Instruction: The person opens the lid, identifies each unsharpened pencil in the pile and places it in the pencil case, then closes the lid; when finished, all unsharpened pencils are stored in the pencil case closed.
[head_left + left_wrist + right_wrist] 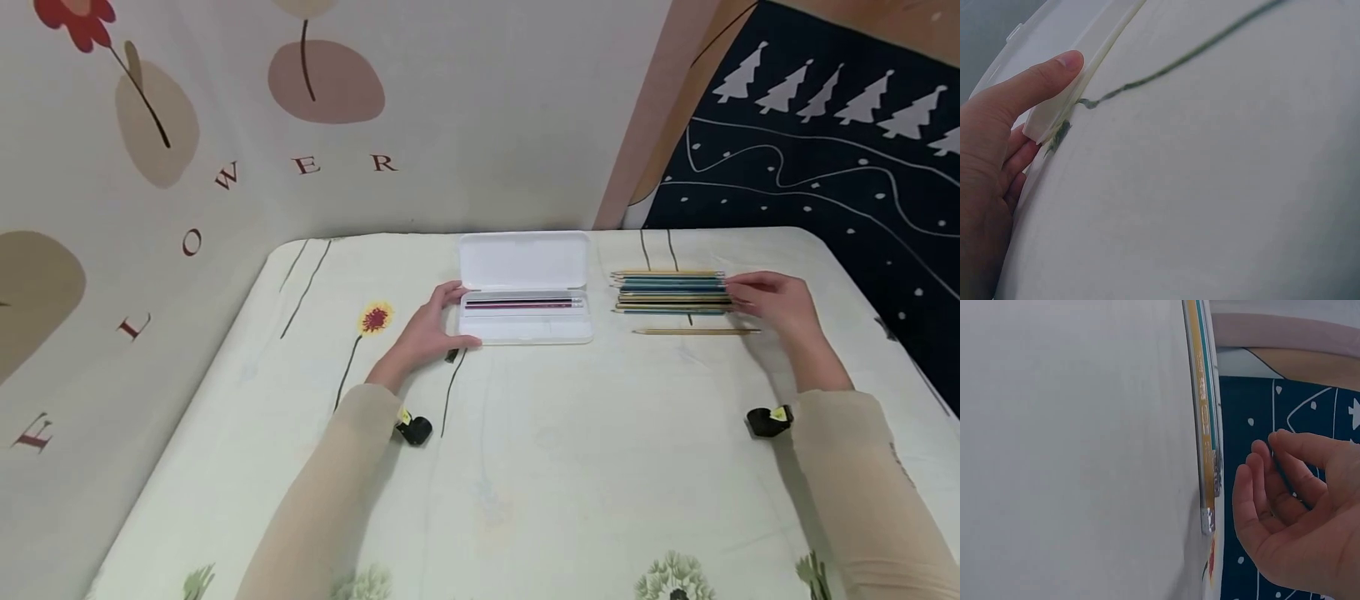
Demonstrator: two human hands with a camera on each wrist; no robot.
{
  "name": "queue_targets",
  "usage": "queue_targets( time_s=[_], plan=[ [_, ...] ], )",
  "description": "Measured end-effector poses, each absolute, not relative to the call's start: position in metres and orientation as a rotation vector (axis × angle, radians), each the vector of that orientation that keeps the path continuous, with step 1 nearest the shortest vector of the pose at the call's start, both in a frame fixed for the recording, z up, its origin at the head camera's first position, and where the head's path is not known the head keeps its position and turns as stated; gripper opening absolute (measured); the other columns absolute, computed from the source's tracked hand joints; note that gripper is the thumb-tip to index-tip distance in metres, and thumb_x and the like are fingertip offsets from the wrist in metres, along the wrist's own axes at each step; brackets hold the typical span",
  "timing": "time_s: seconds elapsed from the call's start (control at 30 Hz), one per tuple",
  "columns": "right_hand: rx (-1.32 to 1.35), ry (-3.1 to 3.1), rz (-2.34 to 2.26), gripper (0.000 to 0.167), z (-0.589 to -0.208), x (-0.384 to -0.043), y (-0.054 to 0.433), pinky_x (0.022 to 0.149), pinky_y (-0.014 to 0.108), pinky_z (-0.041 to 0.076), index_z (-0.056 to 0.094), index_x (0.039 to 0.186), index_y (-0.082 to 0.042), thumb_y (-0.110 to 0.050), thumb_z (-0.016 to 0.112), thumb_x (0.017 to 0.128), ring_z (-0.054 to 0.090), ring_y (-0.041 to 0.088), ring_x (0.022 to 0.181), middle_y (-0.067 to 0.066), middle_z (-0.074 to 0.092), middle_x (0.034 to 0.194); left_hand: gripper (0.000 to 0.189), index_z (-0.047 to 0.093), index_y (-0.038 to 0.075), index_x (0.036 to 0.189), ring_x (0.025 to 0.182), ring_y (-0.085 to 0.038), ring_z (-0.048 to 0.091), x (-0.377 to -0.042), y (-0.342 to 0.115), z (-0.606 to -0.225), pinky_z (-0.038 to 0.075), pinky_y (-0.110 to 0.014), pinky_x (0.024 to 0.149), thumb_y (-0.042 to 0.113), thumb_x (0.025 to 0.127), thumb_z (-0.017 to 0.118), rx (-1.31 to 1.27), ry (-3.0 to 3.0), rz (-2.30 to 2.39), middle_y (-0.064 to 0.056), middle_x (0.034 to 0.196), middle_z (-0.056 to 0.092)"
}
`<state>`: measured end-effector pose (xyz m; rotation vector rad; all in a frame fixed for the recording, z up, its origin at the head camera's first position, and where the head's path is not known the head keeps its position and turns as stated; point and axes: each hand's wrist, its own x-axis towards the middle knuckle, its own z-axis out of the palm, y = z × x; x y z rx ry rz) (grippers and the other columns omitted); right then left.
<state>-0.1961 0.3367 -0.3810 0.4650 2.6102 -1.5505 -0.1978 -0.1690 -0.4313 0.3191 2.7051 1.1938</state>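
Observation:
A white pencil case (525,331) lies with its lid (524,260) tipped back; dark and maroon pencils (521,304) lie inside along its rear side. My left hand (431,327) grips the case's left end, thumb at the front corner; the left wrist view shows the thumb (1054,76) along the edge and fingertips behind it. To the right of the case, several pencils (667,292) lie side by side in a row. My right hand (776,302) hovers by their right ends, fingers loosely bent, with nothing visible in it in the right wrist view.
One yellow pencil (696,332) lies apart, in front of the row. A flower-print cloth (555,467) covers the table. Behind hangs a pale curtain (480,125) with lettering, and at the right a dark tree-patterned fabric (817,175).

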Motion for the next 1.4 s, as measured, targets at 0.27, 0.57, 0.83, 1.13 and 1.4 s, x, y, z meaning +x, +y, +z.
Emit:
queue_targets(
  time_s=[0.27,0.57,0.83,1.13,1.4],
  plan=[
    [0.644,2.585,-1.355,0.043,-0.380,-0.193,0.338,0.067,0.009,0.051,0.058,0.134,-0.006,-0.033,0.057,0.100,0.056,-0.010,0.073,-0.017,0.055,0.098,0.105,0.023,0.020,0.155,0.151,-0.026,0.030,-0.197,-0.168,-0.430,0.025,-0.051,0.123,0.040,0.075,0.087,0.315,2.704,1.196,-0.003,0.158,0.042],
    [0.586,2.567,-1.283,0.049,-0.383,-0.192,0.344,0.068,0.009,0.052,0.051,0.139,-0.001,-0.030,0.057,0.100,0.055,-0.015,0.070,-0.019,0.052,0.095,0.104,0.023,0.020,0.155,0.151,-0.027,0.031,-0.197,-0.169,-0.430,0.025,-0.051,0.123,0.040,0.075,0.087,0.329,2.704,1.198,-0.004,0.158,0.042],
    [0.563,2.584,-1.228,0.049,-0.387,-0.194,0.348,0.062,0.010,0.050,0.052,0.137,0.003,-0.027,0.058,0.099,0.053,-0.014,0.067,-0.035,0.047,0.070,0.105,0.023,0.019,0.155,0.150,-0.026,0.032,-0.197,-0.169,-0.431,0.026,-0.050,0.123,0.039,0.075,0.087,0.341,2.700,1.213,-0.003,0.158,0.042],
    [0.551,2.644,-1.115,0.045,-0.388,-0.196,0.349,0.060,0.013,0.048,0.054,0.136,0.003,-0.023,0.057,0.100,0.051,-0.008,0.068,-0.006,0.057,0.101,0.105,0.023,0.020,0.155,0.150,-0.026,0.031,-0.197,-0.169,-0.431,0.025,-0.051,0.123,0.039,0.075,0.087,0.336,2.701,1.209,-0.003,0.158,0.042],
    [0.473,2.664,-1.106,0.041,-0.388,-0.196,0.349,0.059,0.015,0.050,0.054,0.132,0.006,-0.018,0.057,0.099,0.053,-0.007,0.065,-0.012,0.057,0.087,0.105,0.023,0.021,0.155,0.151,-0.027,0.031,-0.197,-0.169,-0.431,0.025,-0.051,0.123,0.040,0.074,0.087,0.327,2.704,1.200,-0.004,0.159,0.042]
  ],
)
